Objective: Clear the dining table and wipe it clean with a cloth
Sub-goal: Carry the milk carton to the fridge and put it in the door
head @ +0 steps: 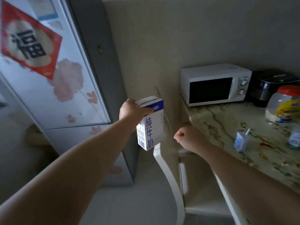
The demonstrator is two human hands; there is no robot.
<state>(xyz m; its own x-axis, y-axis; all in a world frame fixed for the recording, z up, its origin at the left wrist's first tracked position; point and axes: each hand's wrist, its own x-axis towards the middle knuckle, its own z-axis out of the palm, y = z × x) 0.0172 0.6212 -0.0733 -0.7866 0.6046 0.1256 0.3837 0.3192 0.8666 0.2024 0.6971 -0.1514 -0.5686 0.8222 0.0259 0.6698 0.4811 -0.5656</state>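
Observation:
My left hand [131,111] grips the top of a tall white and blue milk carton [151,127] and holds it in the air, between the fridge [53,88] and the marble-patterned table [243,132]. The fingers of my right hand [186,135] are curled shut with nothing in them; it hovers just off the table's left edge. On the table a small milk box with a straw [241,141] stands near the front. Another small carton [294,139] is cut off at the right edge.
A white microwave [214,85] stands at the back of the table, a black appliance [269,85] beside it. A clear jar with a red lid [284,104] stands at the right. A white chair [172,179] is pushed against the table's left side. The fridge door is closed.

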